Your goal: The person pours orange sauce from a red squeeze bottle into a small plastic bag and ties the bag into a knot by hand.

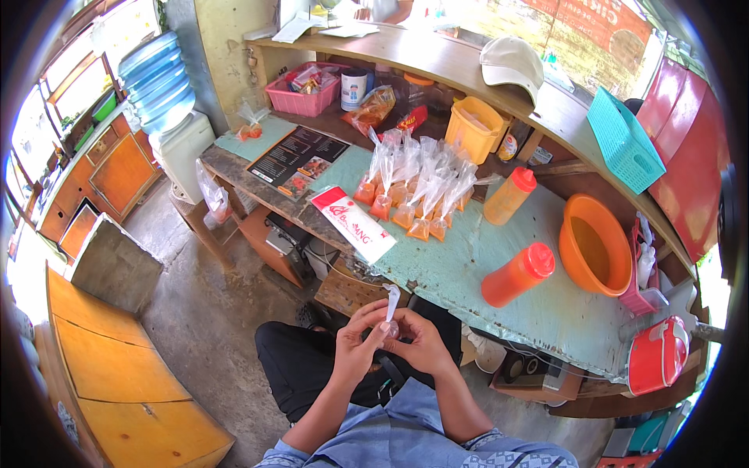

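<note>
Above my lap, both hands meet around one small clear plastic bag (391, 329), its twisted top pointing up. My left hand (364, 334) pinches the bag near its neck, while my right hand (418, 338) holds its lower part from the other side. What is inside the bag is mostly hidden by the fingers. On the green table beyond stand several tied plastic bags of orange-red sauce (404, 213) in a cluster. A white and red printed packet (354, 225) lies beside them. To the right are a red squeeze bottle (518, 275) and an orange squeeze bottle (509, 197).
An orange basin (595, 245) stands right on the table, a red lidded container (658, 355) at its near right corner. A menu sheet (298, 161), a pink basket (304, 93) and a yellow container (475, 130) are farther back. A person (383, 10) is beyond the shelf.
</note>
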Available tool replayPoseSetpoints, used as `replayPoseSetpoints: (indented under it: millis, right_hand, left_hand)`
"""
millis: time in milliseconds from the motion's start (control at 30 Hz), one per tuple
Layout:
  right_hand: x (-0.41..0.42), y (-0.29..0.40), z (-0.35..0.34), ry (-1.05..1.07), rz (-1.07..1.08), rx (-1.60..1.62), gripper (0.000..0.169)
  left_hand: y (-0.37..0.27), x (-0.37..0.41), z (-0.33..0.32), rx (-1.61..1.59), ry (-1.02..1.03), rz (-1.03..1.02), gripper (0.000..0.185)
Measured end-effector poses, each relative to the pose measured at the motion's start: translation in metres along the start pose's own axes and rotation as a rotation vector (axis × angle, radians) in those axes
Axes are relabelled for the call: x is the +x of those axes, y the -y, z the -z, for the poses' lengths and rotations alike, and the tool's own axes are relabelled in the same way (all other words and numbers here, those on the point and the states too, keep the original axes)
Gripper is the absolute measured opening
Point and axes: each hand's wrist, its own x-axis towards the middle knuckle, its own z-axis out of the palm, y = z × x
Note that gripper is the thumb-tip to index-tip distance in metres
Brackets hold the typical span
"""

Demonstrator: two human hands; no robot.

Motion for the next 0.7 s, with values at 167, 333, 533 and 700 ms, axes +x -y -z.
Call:
replayPoseSetpoints:
  millis: [167,333,533,700]
  right_hand:
    - [0.000,-0.002,-0.003,0.012,-0.028,0.000,0.042]
    - [0.000,-0.004,-0.005,0.004,-0.057,-0.011,0.043]
    - [0.002,-0.004,-0.001,0.042,-0.138,0.029,0.043]
    - [0.003,-0.004,0.000,0.030,-0.144,0.120,0.041]
  left_hand:
    - [0.013,-0.007,0.012,-0.027,-0.005,0.024,0.022]
    - [0.009,-0.009,0.015,0.010,0.003,0.018,0.020]
    - [0.015,-0.012,0.021,0.003,-0.007,0.026,0.024]
    - [0.024,-0.013,0.026,-0.003,-0.042,0.100,0.028]
